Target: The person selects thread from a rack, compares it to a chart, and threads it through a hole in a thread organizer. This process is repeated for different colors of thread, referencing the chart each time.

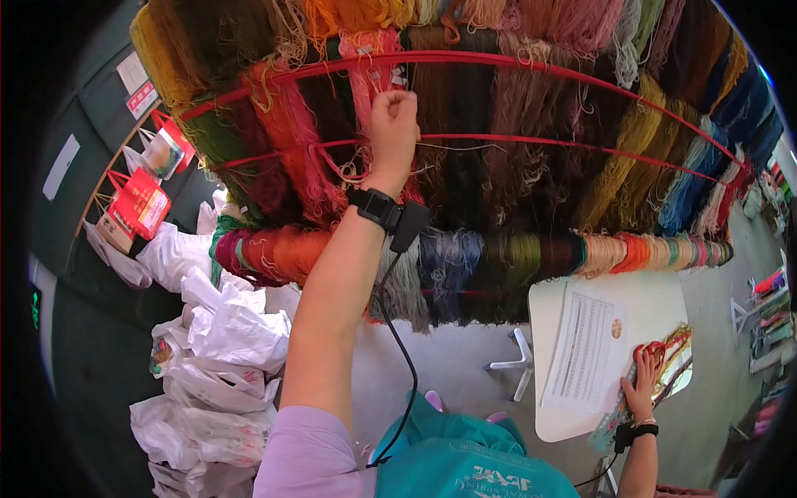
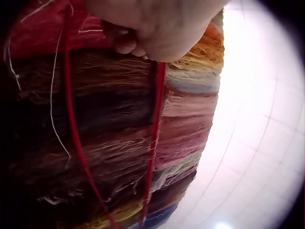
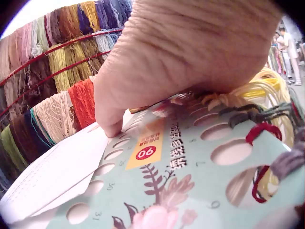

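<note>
My left hand is raised to the rack, fingers curled in at a pink-red yarn skein and gripping yarn there. In the left wrist view the curled fingers sit against the pink-red yarn, the pinch itself mostly hidden by the palm. Low on the right, my right hand rests with fingers spread on a pale green thread card printed with flowers and numbered holes. Its thumb touches the card's edge beside a printed sheet. Coloured threads are looped through the holes.
Red bands cross the skeins hanging on the rack. A white table bears the sheet and card. White plastic bags are piled at left, below red paper bags. A wheeled stand's foot is on the floor.
</note>
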`<state>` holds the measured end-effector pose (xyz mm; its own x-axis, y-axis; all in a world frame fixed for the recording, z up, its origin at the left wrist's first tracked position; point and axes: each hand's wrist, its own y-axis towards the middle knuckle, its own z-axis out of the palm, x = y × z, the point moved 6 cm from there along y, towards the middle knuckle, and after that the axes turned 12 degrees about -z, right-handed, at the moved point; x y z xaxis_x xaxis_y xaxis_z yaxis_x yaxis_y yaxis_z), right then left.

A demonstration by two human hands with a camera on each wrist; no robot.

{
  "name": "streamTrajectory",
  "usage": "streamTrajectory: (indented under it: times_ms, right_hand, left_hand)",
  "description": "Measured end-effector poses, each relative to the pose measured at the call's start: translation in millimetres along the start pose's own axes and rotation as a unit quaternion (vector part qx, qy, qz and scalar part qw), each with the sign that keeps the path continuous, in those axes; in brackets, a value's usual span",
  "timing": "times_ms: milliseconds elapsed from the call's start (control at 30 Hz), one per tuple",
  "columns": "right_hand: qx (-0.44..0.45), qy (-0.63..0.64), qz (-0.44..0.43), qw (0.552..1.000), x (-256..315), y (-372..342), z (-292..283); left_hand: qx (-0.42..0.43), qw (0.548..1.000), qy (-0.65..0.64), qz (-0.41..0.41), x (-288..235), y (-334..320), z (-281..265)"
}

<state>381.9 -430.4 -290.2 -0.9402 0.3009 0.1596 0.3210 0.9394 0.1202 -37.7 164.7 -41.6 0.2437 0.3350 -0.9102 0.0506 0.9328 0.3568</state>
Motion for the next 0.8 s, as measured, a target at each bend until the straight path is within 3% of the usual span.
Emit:
streamTrajectory:
  times_ms: [33,67,167,333,367,400,433,467,533,567,600,633,700,800]
  right_hand:
    - [0.005,0.004,0.008,1.0,0.8,0.5,-0.2]
    - [0.009,0.008,0.016,1.0,1.2,0.0,-0.4]
    - [0.009,0.008,0.024,1.0,2.1,1.6,-2.7]
    - [0.007,0.003,0.018,1.0,0.2,0.3,0.9]
    - [0.008,0.0,0.018,1.0,-0.9,-0.7,1.1]
    - [0.006,0.001,0.015,1.0,-0.7,-1.5,1.0]
    - [0.004,-0.002,0.013,1.0,-1.4,-2.0,1.5]
    - [0.003,-0.004,0.009,1.0,-2.3,-2.4,2.3]
    - [0.002,-0.004,0.009,1.0,-4.7,-3.3,3.7]
    - [-0.001,-0.005,0.003,1.0,-6.7,-3.4,4.2]
    - [-0.003,-0.005,-0.004,1.0,-9.2,-4.2,5.9]
    - [-0.007,-0.005,-0.009,1.0,-12.7,-5.0,8.3]
    - [-0.02,0.034,-0.023,0.999,-20.1,-6.8,8.8]
    - [-0.052,0.133,-0.047,0.989,-37.0,-7.6,6.2]
  left_hand:
    - [-0.021,0.998,0.051,0.042,-3.0,4.5,0.3]
    - [-0.064,0.963,0.17,0.197,-17.2,-0.8,1.9]
    - [-0.035,0.843,0.471,0.257,-31.0,-37.5,14.8]
    - [0.176,0.746,0.542,0.346,15.9,-154.3,3.4]
    - [0.239,0.726,0.554,0.331,20.3,-192.5,-5.0]
    - [0.279,0.745,0.519,0.314,35.3,-230.3,-19.7]
    - [0.312,0.713,0.553,0.297,55.1,-271.3,-37.1]
    - [0.372,0.665,0.6,0.243,66.8,-313.0,-54.5]
    - [0.478,0.654,0.586,0.023,137.3,-404.7,-122.5]
    - [0.5,0.635,0.589,0.004,132.2,-444.8,-141.8]
    - [0.531,0.573,0.621,-0.059,168.5,-498.4,-187.7]
    - [0.6,0.45,0.646,-0.141,183.0,-546.4,-230.2]
    - [0.689,0.33,0.589,-0.263,173.6,-626.7,-289.4]
    - [0.689,0.323,0.572,-0.308,163.9,-670.1,-298.6]
